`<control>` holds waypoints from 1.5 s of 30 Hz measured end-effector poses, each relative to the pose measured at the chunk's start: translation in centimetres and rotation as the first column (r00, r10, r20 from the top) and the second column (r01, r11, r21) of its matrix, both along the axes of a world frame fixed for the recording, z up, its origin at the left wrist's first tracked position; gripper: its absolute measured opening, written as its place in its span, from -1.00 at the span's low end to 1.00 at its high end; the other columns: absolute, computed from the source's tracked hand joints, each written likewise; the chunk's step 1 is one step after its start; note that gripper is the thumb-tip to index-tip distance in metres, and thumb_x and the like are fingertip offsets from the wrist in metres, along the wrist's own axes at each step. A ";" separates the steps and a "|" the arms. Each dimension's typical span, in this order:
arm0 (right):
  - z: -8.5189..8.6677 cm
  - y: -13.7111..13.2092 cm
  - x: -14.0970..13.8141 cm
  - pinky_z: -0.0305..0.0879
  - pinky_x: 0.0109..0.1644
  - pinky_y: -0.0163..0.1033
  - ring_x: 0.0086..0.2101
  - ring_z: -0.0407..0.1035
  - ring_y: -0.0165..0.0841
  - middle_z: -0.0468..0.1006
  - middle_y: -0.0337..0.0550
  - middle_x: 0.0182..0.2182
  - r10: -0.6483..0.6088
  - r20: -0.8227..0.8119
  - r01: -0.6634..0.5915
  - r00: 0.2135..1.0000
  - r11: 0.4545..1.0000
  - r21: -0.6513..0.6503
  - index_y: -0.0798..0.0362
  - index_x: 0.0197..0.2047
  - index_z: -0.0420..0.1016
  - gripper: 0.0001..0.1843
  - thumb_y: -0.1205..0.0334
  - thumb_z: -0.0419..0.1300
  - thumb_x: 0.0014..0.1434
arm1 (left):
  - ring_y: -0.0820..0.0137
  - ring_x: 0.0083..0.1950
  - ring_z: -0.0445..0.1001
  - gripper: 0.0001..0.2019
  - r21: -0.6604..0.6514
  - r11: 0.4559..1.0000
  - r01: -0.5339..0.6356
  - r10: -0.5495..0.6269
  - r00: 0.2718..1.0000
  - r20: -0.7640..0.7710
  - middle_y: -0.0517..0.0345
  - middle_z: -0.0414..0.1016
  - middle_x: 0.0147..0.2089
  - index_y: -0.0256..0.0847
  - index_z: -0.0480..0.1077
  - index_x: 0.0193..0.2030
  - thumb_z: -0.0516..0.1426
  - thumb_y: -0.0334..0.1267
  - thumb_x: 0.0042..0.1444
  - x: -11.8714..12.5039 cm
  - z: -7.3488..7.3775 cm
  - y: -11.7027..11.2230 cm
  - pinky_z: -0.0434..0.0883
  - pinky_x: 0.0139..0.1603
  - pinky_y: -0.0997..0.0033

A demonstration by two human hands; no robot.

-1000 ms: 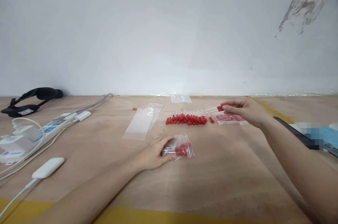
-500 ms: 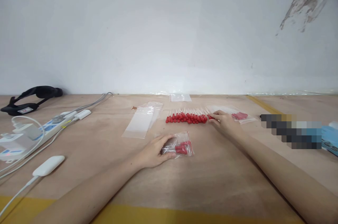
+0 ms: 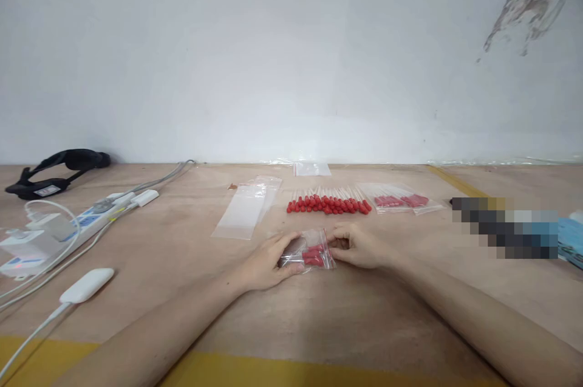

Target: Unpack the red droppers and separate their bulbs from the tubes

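Left hand curls round clear bag, gripping it; right hand half-curled by bag's right edge, grip unclear.

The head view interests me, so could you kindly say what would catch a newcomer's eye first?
A row of red-tipped sticks near the middle stands out first. Just below it, the left hand holds a clear bag of red pieces, the right hand at its right edge. A curved black object lies at far left.

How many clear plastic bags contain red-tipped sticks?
3: one clear plastic bag in the left hand, two overlapping bags right of the loose red-tipped sticks; more may be hidden.
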State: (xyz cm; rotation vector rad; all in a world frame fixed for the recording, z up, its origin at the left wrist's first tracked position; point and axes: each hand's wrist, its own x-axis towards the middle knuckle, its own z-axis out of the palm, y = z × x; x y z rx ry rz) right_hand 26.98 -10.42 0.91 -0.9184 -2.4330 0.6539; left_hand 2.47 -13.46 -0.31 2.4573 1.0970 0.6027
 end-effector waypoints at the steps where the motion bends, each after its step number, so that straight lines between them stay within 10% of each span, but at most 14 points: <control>1: -0.3 -0.2 -0.4 0.11 -0.43 -0.39 -0.49 0.21 -0.48 0.39 -0.21 -0.47 -0.025 -0.016 0.025 1.000 1.000 -0.006 0.06 -0.27 0.50 -0.76 0.13 0.09 0.07 | 0.24 0.13 0.23 -0.42 0.000 1.000 0.000 0.000 1.000 0.001 0.00 0.20 0.16 -0.15 0.01 0.19 0.05 -0.01 0.07 0.0 0.0 0.0 0.23 0.11 0.18; 17: -0.6 -1.4 -2.6 0.08 -0.49 -0.40 -0.52 0.19 -0.51 0.37 -0.33 -0.54 -0.047 -0.144 -0.012 0.988 0.924 -0.383 0.09 -0.41 0.36 -0.78 0.19 0.26 -0.13 | 0.28 0.14 0.20 -0.50 0.058 0.998 0.009 -0.008 1.000 -0.013 0.01 0.19 0.17 -0.17 0.02 0.18 0.01 -0.08 0.13 0.1 -0.4 0.0 0.21 0.13 0.20; 22: -1.1 -1.6 -3.0 0.26 -0.24 -0.30 -0.34 0.34 -0.42 0.47 -0.21 -0.37 -0.077 -0.405 -0.172 0.911 0.823 -0.542 0.11 -0.30 0.39 -0.72 0.09 0.19 -0.03 | 0.28 0.14 0.21 -0.49 0.057 0.998 0.007 -0.007 1.000 -0.006 0.01 0.20 0.16 -0.16 0.02 0.18 0.01 -0.08 0.12 0.1 -0.3 0.0 0.22 0.12 0.19; 31: 0.5 1.3 0.4 0.28 -0.37 -0.37 -0.50 0.31 -0.54 0.48 -0.20 -0.44 -0.352 -0.352 -0.026 0.867 0.675 -0.737 0.13 -0.30 0.40 -0.67 0.14 0.29 -0.13 | 0.28 0.12 0.23 -0.47 0.040 0.999 0.003 -0.003 1.000 -0.009 0.04 0.20 0.16 -0.14 0.01 0.18 0.03 -0.05 0.11 0.1 0.1 -0.1 0.23 0.10 0.21; 40: 5.6 3.1 6.4 0.32 -0.37 -0.33 -0.48 0.36 -0.48 0.51 -0.17 -0.45 -0.492 -0.452 0.245 0.744 0.830 -0.501 0.08 -0.30 0.37 -0.66 0.05 0.27 -0.11 | 0.25 0.10 0.24 -0.48 0.043 0.999 -0.001 0.001 1.000 -0.002 0.01 0.22 0.14 -0.14 0.04 0.17 0.03 -0.05 0.10 0.0 -0.1 0.0 0.24 0.09 0.19; 45: 3.6 5.7 8.7 0.36 -0.24 -0.20 -0.37 0.40 -0.37 0.52 -0.13 -0.35 -0.511 -0.656 0.617 0.556 0.782 -0.086 0.04 -0.24 0.38 -0.69 0.05 0.20 -0.04 | 0.24 0.10 0.24 -0.48 0.033 0.999 -0.008 0.009 1.000 -0.011 0.02 0.22 0.14 -0.13 0.05 0.17 0.03 -0.04 0.10 0.0 -0.1 -0.1 0.24 0.08 0.19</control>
